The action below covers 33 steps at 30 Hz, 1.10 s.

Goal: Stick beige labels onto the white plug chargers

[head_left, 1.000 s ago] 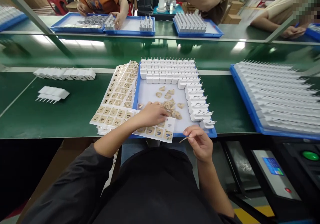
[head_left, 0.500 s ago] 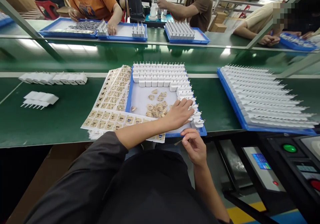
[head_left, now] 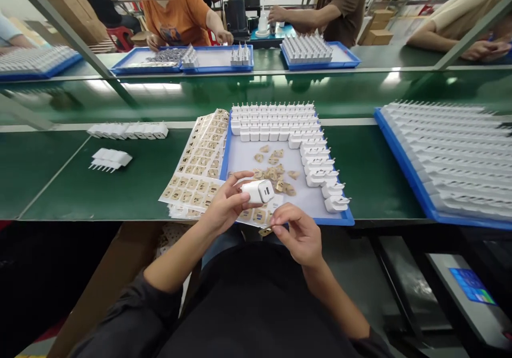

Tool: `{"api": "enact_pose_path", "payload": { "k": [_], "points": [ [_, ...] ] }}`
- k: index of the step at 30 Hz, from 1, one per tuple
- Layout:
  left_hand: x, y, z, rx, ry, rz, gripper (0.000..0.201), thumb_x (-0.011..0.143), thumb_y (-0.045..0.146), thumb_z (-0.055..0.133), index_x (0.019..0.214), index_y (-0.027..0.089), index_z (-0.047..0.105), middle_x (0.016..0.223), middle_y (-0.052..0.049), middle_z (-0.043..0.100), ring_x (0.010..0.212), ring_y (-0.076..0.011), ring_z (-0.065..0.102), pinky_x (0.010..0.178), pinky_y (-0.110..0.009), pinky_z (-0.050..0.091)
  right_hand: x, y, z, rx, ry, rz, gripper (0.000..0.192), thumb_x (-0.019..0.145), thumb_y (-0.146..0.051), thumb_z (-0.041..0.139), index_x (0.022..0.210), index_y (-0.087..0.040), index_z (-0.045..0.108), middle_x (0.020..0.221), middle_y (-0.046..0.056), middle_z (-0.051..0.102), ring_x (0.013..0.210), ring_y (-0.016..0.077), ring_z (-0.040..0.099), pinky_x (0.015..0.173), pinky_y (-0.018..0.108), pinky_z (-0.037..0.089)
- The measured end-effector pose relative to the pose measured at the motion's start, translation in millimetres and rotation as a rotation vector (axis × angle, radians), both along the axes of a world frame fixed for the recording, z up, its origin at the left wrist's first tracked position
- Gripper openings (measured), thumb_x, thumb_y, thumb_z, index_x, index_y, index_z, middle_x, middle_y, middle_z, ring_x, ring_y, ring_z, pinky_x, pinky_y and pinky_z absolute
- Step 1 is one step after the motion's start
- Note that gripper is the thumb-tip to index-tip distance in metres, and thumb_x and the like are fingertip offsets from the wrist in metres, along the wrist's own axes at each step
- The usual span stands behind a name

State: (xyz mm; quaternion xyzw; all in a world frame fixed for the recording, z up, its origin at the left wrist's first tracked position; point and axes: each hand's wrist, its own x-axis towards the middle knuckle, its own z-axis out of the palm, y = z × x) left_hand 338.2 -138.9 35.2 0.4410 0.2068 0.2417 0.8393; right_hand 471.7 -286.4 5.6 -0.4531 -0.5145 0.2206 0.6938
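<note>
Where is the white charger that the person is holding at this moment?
In the head view, the white charger sits near centre in the left hand, just above the right hand, over the blue tray's near edge.

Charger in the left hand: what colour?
White charger, held by the left hand; head view.

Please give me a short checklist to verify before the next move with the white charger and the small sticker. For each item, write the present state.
1. Left hand grips the white charger firmly: ok, fingers wrap it above the tray edge.
2. Charger's port face is turned toward the right hand: ok, the ports show on that end.
3. Right hand holds the small sticker at its fingertips: ok.
4. Sticker is the correct way up: cannot tell, too small.
5. Sticker and charger are apart: ok, a gap shows.
6. More chargers wait in the blue tray: ok, rows stand along its far and right sides.
</note>
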Motion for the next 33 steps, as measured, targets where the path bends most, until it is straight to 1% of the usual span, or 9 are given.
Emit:
{"api": "enact_pose_path", "payload": {
  "k": [2,4,9,13,17,21,24,30,33],
  "points": [
    [-7.8,-4.7,-7.8,-0.031,-0.033,0.026,0.058,0.07,0.032,0.086,0.121,0.025,0.06,0.103,-0.002,0.069,0.087,-0.0165,0.069,0.075,-0.027,0.06,-6.8,9.3,7.2,0.002,0.022,0.044,0.016,0.09,-0.013,0.067,0.098,-0.026,0.068,0.085,0.003,0.07,0.081,0.0187,0.066,0.076,0.035,0.055],
    [-12.6,-7.9,-15.3,0.022,-0.066,0.054,0.057,0.07,0.031,0.087,0.12,0.025,0.063,0.103,-0.002,0.069,0.088,-0.0163,0.068,0.076,-0.025,0.058,-11.2,16.2,12.8,0.001,0.062,0.057,0.017,0.09,-0.012,0.068,0.098,-0.026,0.068,0.086,0.002,0.07,0.082,0.0178,0.066,0.077,0.034,0.055],
    [-22.3,-8.6,-29.4,0.374,-0.037,0.041,0.041,0.077,0.026,0.084,0.112,0.023,0.063,0.104,-0.004,0.07,0.096,-0.0187,0.068,0.083,-0.028,0.055,-14.6,24.7,16.9,-0.046,0.172,0.056,0.013,0.091,-0.015,0.068,0.095,-0.026,0.07,0.085,0.001,0.068,0.082,0.0154,0.065,0.076,0.029,0.054],
    [-27.2,-6.2,-32.3,0.593,0.055,0.083,0.044,0.082,0.023,0.08,0.12,0.025,0.059,0.112,-0.005,0.068,0.102,-0.0188,0.068,0.09,-0.03,0.054,-14.5,27.2,15.3,-0.122,0.231,0.042,0.008,0.09,-0.017,0.07,0.092,-0.025,0.071,0.084,0.0,0.067,0.08,0.0137,0.064,0.075,0.025,0.054],
    [-25.8,-3.5,-31.9,0.76,0.062,0.089,0.049,0.083,0.024,0.079,0.127,0.026,0.058,0.126,-0.008,0.064,0.112,-0.0213,0.066,0.098,-0.034,0.053,-15.2,29.0,15.7,-0.166,0.281,0.025,0.006,0.089,-0.019,0.072,0.091,-0.025,0.071,0.083,-0.001,0.067,0.079,0.0123,0.064,0.073,0.023,0.053],
    [-24.4,0.4,-34.0,0.811,0.104,0.121,0.048,0.082,0.028,0.081,0.125,0.024,0.06,0.116,-0.008,0.069,0.105,-0.022,0.069,0.094,-0.034,0.055,-16.7,30.2,16.2,-0.21,0.313,0.08,0.004,0.089,-0.021,0.073,0.089,-0.025,0.071,0.081,-0.002,0.067,0.075,0.0114,0.063,0.071,0.023,0.052],
    [-27.6,2.8,-35.4,0.852,0.153,0.128,0.049,0.082,0.028,0.081,0.126,0.024,0.061,0.118,-0.008,0.07,0.107,-0.0236,0.069,0.096,-0.036,0.054,-16.8,30.6,14.0,-0.219,0.344,0.086,0.004,0.088,-0.023,0.074,0.089,-0.025,0.071,0.082,-0.001,0.067,0.075,0.0119,0.063,0.07,0.023,0.052],
    [-32.5,-0.3,-29.5,0.938,0.156,0.148,0.05,0.08,0.025,0.081,0.126,0.023,0.06,0.122,-0.01,0.071,0.113,-0.0247,0.069,0.098,-0.036,0.054,-11.5,34.0,10.7,-0.235,0.318,-0.087,0.003,0.089,-0.025,0.074,0.09,-0.026,0.071,0.087,-0.001,0.067,0.086,0.0145,0.062,0.079,0.027,0.051],
    [-31.2,-3.1,-25.8,1.01,0.118,0.156,0.047,0.081,0.019,0.079,0.124,0.023,0.059,0.126,-0.01,0.071,0.117,-0.024,0.069,0.101,-0.036,0.054,-9.8,36.4,14.1,-0.253,0.316,-0.102,0.004,0.089,-0.027,0.074,0.091,-0.026,0.071,0.088,0.0,0.067,0.086,0.0152,0.062,0.081,0.028,0.051]
  ]
}}
